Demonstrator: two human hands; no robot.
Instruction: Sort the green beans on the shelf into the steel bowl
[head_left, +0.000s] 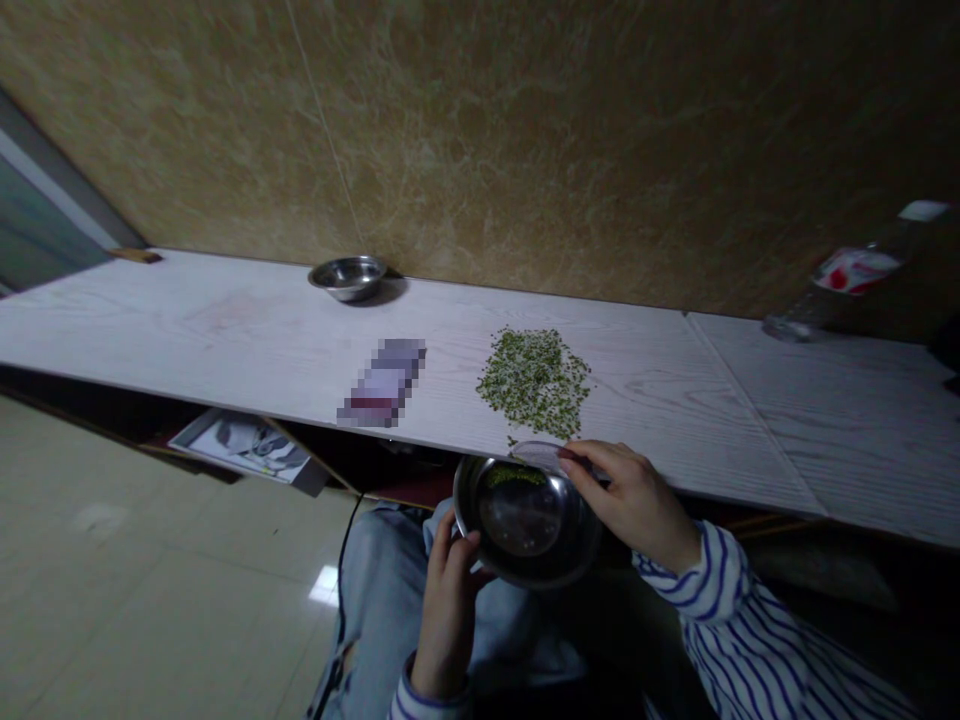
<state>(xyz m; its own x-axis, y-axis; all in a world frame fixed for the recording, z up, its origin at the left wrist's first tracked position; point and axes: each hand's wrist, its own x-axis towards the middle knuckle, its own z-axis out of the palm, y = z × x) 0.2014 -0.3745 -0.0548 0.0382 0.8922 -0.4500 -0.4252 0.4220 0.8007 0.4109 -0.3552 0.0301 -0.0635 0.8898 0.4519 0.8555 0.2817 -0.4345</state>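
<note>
My left hand (452, 565) grips the left rim of a steel bowl (551, 570), held below the table's front edge above my lap. A small heap of green beans (516, 474), which look like mung beans, lies inside the bowl near its far wall. Pinched in my right hand (630, 495) is a thin, see-through, rounded piece (536, 453), over the bowl's far rim at the table edge; its exact kind is unclear. Just beyond it, more green beans (534, 380) are spread in a loose patch on the white tabletop.
A smaller steel bowl (348, 278) stands near the wall. A blurred-out flat object (384, 384) lies left of the beans. To the right, a clear plastic bottle (844, 275) with a white cap stands by the wall. An open drawer (247, 446) sits under the table.
</note>
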